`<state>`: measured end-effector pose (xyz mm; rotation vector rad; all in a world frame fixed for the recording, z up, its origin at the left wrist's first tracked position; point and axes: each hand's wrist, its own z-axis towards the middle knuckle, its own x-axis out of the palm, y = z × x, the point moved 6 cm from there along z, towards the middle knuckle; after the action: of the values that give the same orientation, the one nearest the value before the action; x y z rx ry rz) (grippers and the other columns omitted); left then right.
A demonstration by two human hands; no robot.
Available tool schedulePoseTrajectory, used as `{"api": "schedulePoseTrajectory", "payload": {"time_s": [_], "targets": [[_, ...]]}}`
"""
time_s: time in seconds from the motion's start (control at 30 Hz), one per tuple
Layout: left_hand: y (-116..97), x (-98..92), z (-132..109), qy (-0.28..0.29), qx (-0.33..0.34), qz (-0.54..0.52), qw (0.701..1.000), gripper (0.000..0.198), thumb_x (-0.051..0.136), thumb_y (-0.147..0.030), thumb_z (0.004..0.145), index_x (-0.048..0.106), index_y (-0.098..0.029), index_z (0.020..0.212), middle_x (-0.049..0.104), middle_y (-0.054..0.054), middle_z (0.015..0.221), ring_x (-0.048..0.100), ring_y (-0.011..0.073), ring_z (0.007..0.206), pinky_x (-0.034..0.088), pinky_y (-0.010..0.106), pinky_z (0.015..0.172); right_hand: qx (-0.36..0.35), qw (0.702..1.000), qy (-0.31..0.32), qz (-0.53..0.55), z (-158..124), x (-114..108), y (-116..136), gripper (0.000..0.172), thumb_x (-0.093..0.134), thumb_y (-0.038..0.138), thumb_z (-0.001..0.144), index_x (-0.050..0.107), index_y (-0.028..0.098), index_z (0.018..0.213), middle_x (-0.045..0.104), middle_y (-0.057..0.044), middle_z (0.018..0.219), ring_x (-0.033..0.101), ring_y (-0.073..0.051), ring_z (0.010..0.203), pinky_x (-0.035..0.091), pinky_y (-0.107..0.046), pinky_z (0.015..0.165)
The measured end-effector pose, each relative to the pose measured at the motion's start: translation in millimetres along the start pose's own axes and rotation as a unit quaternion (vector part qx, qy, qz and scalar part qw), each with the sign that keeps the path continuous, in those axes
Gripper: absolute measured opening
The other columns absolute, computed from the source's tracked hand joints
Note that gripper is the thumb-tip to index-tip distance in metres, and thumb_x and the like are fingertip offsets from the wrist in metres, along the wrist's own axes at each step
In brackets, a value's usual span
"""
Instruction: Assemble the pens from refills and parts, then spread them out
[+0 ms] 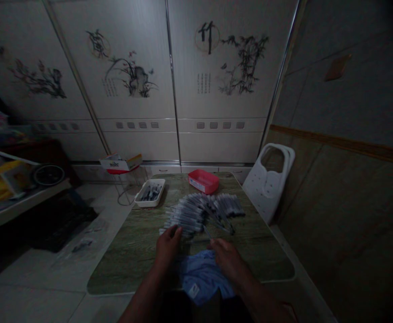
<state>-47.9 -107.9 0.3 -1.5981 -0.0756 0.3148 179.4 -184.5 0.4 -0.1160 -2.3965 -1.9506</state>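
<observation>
Many clear pens [186,213] lie in a fanned pile across the middle of the wood-patterned table [122,255]. My right hand [224,252] is closed on one slim pen [207,232], which points up and to the left toward the pile. At the pile's lower left edge is my left hand [168,242], thumb and fingertips pressed together; whether something small is between them is too dark to tell. A blue cloth [205,276] with a white label lies at the near edge, between my forearms and partly under my right hand.
A white tray [163,190] holding dark small parts sits at the table's back left. Near the back middle is a red basket [203,181]. A folded white chair [267,184] leans at the right, and an open box [119,165] rests on a stool behind.
</observation>
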Motion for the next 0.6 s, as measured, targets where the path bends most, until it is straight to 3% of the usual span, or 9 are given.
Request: {"api": "schedulePoseTrajectory", "payload": {"time_s": [0.13,0.3,0.43,0.6], "targets": [[11,-1.6,2,0.008,-0.005,-0.019,1.000,0.033,0.078,-0.040,0.074,0.079,-0.020,0.101,0.079,0.011,0.102,0.070,0.0306,0.104,0.050,0.038,0.094,-0.027,0.998,-0.041,-0.034,-3,-6,11,0.039,0.063,0.059,0.084,0.060,0.022,0.073,0.041,0.004,0.061,0.037,-0.014,0.059,0.028,-0.028,0.056],[4,-6.8,2,-0.008,0.062,0.052,0.997,0.027,0.068,-0.043,0.082,0.080,-0.021,0.093,0.078,0.010,0.097,0.070,0.0303,0.097,0.049,0.038,0.091,-0.043,0.994,-0.072,-0.071,0,-11,14,0.031,0.062,0.050,0.086,0.058,0.022,0.075,0.049,0.002,0.068,0.046,-0.016,0.066,0.035,-0.028,0.061],[-3,-4.1,2,-0.004,0.092,0.100,0.991,0.028,0.066,-0.045,0.084,0.081,-0.022,0.089,0.078,0.009,0.092,0.069,0.0306,0.094,0.048,0.037,0.089,-0.042,0.993,-0.070,-0.085,3,-11,14,0.030,0.060,0.050,0.088,0.060,0.021,0.078,0.050,0.002,0.067,0.046,-0.016,0.065,0.035,-0.028,0.061],[1,-7.0,1,-0.017,0.079,0.092,0.992,0.034,0.060,-0.047,0.087,0.079,-0.020,0.093,0.077,0.011,0.095,0.068,0.0300,0.095,0.048,0.036,0.087,-0.047,0.992,-0.064,-0.096,2,-15,14,0.030,0.055,0.049,0.091,0.060,0.021,0.082,0.050,0.003,0.068,0.046,-0.015,0.065,0.033,-0.028,0.060]]}}
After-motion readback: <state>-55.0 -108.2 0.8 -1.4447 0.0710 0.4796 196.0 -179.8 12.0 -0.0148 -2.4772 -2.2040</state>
